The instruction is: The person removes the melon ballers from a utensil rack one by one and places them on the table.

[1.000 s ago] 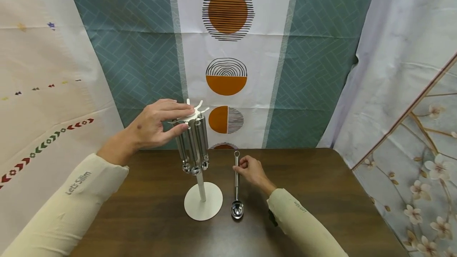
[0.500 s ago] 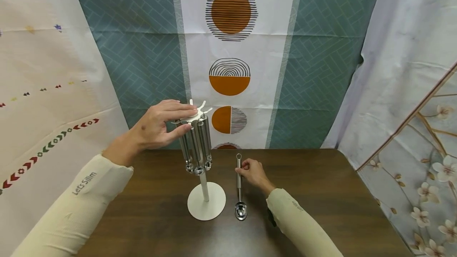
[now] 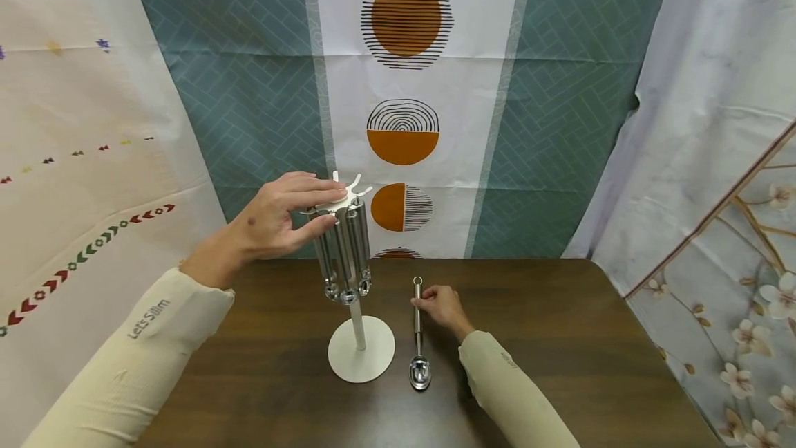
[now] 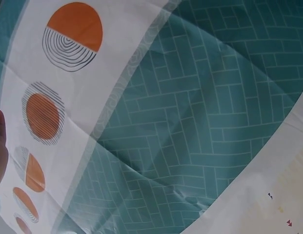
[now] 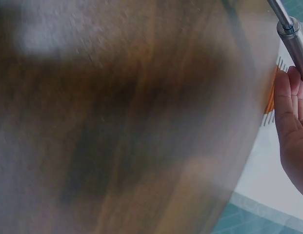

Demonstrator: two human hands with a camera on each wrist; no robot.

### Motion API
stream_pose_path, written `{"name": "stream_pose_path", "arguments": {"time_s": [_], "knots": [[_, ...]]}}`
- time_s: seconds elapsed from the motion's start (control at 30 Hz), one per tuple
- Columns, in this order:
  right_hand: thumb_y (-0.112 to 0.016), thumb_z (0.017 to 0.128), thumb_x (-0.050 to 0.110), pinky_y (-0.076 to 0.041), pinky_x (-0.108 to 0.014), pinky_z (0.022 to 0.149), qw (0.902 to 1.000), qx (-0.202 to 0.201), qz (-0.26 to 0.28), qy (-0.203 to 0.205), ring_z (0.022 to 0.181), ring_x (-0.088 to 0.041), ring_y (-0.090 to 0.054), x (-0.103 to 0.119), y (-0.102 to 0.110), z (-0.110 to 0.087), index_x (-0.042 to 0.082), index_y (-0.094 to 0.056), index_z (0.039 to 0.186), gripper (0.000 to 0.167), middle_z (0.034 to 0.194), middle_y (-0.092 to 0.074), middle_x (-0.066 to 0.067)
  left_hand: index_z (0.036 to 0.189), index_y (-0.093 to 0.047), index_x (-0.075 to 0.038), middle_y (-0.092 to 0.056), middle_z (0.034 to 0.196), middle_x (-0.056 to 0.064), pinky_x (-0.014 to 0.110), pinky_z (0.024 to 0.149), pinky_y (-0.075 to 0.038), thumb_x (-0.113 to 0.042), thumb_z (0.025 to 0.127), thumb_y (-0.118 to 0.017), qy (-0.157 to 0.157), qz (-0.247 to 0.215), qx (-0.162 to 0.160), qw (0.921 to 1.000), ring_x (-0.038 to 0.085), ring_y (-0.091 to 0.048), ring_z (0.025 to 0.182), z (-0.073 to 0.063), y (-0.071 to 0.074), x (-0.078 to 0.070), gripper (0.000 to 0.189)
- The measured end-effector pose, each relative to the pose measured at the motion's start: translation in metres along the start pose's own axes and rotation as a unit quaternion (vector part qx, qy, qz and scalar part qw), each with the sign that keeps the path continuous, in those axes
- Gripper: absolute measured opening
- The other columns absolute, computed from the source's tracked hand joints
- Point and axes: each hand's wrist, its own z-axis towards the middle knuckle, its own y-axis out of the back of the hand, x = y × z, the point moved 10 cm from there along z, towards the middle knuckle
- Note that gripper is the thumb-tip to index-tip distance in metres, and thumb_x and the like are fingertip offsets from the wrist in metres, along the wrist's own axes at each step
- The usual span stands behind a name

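Note:
A white utensil stand (image 3: pixel 357 358) with a round base and curved hooks on top stands on the table, with several metal utensils (image 3: pixel 346 254) hanging from it. My left hand (image 3: pixel 289 213) rests on its top, fingers straight across the hooks, thumb lower beside the handles. To the right of the stand, my right hand (image 3: pixel 443 306) pinches the upper handle of a metal spoon (image 3: pixel 419 327), ring end away from me, bowl toward me. In the right wrist view, the fingers (image 5: pixel 292 92) touch the grey handle (image 5: pixel 293 41). Whether the spoon is lifted off the table, I cannot tell.
The dark wooden table (image 3: pixel 528 365) ends at a back edge just behind the stand. A teal and white patterned cloth (image 3: pixel 466 123) hangs behind it. More cloths hang on the left (image 3: pixel 93 109) and the right (image 3: pixel 734 227).
The right hand and the spoon have shifted slightly toward me. The left hand stays on the stand. The whole head view has moved a little, placing things further right.

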Motion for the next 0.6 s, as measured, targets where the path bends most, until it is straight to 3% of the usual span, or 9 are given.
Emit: {"name": "stream_pose_path", "arguments": {"time_s": [0.6], "knots": [[-0.083, 0.082, 0.020, -0.051, -0.029, 0.055, 0.9982, -0.013, -0.013, -0.057, 0.059, -0.013, -0.059, -0.027, -0.016, -0.012, 0.000, -0.074, 0.081, 0.022, 0.071, -0.067, -0.002, 0.116, -0.073, 0.000, -0.072, 0.116, 0.012, 0.039, 0.093, -0.044, -0.051, 0.100, -0.052, 0.009, -0.006, -0.009, 0.9999, 0.030, -0.065, 0.098, -0.001, 0.000, 0.002, 0.057]]}}
